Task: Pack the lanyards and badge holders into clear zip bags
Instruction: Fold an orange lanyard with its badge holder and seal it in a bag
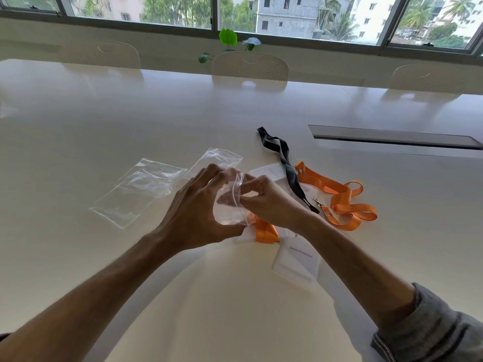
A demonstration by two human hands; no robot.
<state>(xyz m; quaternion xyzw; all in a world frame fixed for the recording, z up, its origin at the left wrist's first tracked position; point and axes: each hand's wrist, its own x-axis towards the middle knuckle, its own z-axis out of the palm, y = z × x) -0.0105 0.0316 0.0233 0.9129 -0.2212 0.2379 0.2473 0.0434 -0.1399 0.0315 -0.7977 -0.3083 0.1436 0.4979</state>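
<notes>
While both grip it, zip bag (230,202) between left hand (198,205), right hand (266,202)

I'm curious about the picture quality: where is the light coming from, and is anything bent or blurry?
Head view: daylight comes from the windows and glares off the glossy table; the wide lens bows the window frame; both forearms smear near the bottom edge; the clear bag in both hands is hard to see.

Clear zip bag (230,205) held up above counter, mouth pulled open, crumpled. Spare clear bags (141,189) lie flat to the left, overlapping; one more (217,160) behind. Black lanyard (285,163) stretched w/ orange lanyard (342,199) looped beside it, right. Another orange lanyard (265,231) on a badge holder (296,259), near edge. Further holder (269,172) under black strap.
</notes>
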